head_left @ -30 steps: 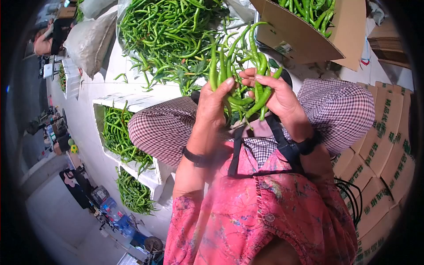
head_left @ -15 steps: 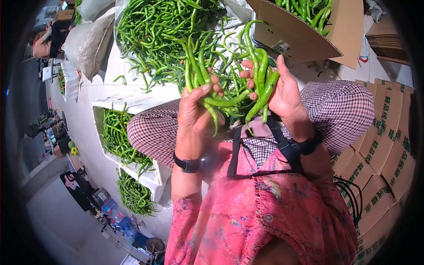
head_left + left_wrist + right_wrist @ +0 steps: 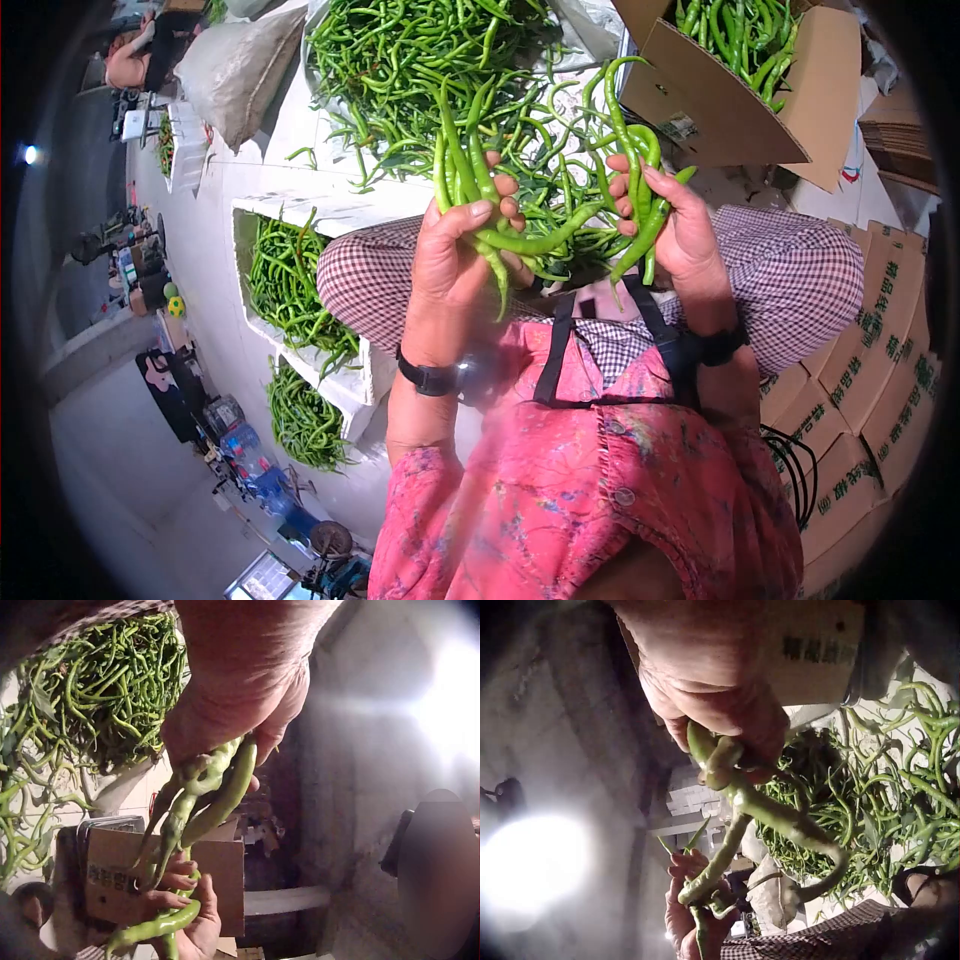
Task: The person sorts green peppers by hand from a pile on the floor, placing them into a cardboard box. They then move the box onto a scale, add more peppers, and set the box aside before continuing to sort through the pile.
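Several long green chili peppers [image 3: 457, 160] stick up out of my left hand [image 3: 447, 250], which grips them with the thumb across; one curved pepper points toward the other hand. My right hand [image 3: 690, 235] holds a smaller bunch of green chili peppers [image 3: 645, 215], thumb over them and fingers curled behind. The hands are raised apart in front of the lap. In the left wrist view the bunch in the left hand [image 3: 240, 690] hangs with its tips toward the right hand. The right wrist view shows twisted peppers [image 3: 780, 817] under the right palm.
A large heap of chili peppers [image 3: 420, 60] lies ahead on the floor, loose ones spreading toward my knees. An open cardboard box [image 3: 740, 115] of peppers stands front right. White crates [image 3: 290, 222] of peppers sit at my left, flattened cartons [image 3: 850, 400] at my right.
The hands, close together a second ago, have moved apart with their peppers. My right thumb, raised half a second ago, now lies over its bunch. The head view has shifted slightly.
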`<action>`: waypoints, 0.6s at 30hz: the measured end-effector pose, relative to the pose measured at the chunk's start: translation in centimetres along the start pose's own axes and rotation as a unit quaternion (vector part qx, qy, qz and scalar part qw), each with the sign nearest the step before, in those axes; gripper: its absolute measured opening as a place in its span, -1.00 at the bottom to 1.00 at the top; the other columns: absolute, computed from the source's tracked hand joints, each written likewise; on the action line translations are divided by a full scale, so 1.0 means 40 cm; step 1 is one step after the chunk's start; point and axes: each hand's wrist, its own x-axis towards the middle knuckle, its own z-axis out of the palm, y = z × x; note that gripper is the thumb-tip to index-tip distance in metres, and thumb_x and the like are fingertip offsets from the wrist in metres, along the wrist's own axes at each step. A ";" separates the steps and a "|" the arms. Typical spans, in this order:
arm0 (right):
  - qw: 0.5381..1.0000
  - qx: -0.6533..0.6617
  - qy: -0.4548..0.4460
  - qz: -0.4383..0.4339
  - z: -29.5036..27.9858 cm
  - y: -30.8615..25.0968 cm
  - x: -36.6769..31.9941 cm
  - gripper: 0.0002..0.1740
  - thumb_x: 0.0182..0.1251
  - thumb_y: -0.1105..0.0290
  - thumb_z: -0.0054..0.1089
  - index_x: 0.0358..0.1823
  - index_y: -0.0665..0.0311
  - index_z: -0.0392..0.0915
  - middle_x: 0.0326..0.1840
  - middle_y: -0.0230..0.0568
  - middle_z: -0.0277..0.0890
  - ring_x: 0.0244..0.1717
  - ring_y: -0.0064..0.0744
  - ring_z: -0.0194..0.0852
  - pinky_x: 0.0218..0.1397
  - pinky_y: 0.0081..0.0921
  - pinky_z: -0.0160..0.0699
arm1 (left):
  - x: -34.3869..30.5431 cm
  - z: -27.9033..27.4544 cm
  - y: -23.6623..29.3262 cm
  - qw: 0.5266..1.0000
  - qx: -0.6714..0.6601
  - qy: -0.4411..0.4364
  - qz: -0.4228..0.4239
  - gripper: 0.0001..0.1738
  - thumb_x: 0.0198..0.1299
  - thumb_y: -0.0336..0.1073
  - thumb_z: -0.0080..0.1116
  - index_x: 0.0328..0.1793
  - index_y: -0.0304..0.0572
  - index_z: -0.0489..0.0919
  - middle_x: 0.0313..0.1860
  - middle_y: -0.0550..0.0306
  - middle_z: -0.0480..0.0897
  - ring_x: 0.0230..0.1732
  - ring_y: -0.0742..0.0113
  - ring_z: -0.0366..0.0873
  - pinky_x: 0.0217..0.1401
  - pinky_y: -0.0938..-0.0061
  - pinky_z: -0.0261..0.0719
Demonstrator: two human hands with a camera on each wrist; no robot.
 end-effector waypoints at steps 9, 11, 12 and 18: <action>0.963 -0.211 0.166 -0.039 -0.035 0.015 0.006 -0.63 0.34 0.35 0.16 0.08 0.42 0.46 -0.23 -0.23 0.56 -0.27 -0.58 0.48 -0.33 -0.67 0.45 | -0.013 -0.027 0.034 0.984 -0.175 -0.020 0.016 -0.39 0.10 -0.49 0.09 0.34 -0.28 0.30 -0.09 -0.04 0.55 -0.20 0.24 0.52 -0.06 0.26 0.58; 0.978 -0.171 0.118 -0.013 -0.016 0.018 0.004 -0.62 0.31 0.31 0.17 0.10 0.32 0.44 -0.16 -0.24 0.57 -0.25 -0.54 0.47 -0.30 -0.65 0.41 | -0.010 -0.030 0.025 0.985 -0.165 -0.039 0.021 -0.39 0.10 -0.49 0.09 0.34 -0.27 0.30 -0.10 -0.02 0.56 -0.20 0.26 0.52 -0.08 0.27 0.58; 0.982 -0.172 0.071 -0.014 -0.019 0.020 0.002 -0.63 0.31 0.32 0.14 0.10 0.30 0.45 -0.08 -0.21 0.59 -0.10 -0.49 0.52 -0.22 -0.62 0.45 | -0.005 -0.028 0.019 0.986 -0.155 -0.060 0.025 -0.40 0.09 -0.48 0.09 0.33 -0.25 0.31 -0.12 -0.01 0.56 -0.20 0.27 0.52 -0.10 0.28 0.58; 0.975 -0.210 -0.062 0.040 0.043 0.025 -0.015 -0.61 0.32 0.39 0.07 0.16 0.30 0.43 0.15 -0.13 0.53 0.08 -0.49 0.50 -0.01 -0.65 0.44 | 0.004 -0.014 -0.021 0.984 -0.157 -0.086 0.014 -0.44 0.10 -0.44 0.18 0.27 -0.16 0.31 -0.23 0.09 0.58 -0.34 0.40 0.50 -0.27 0.38 0.51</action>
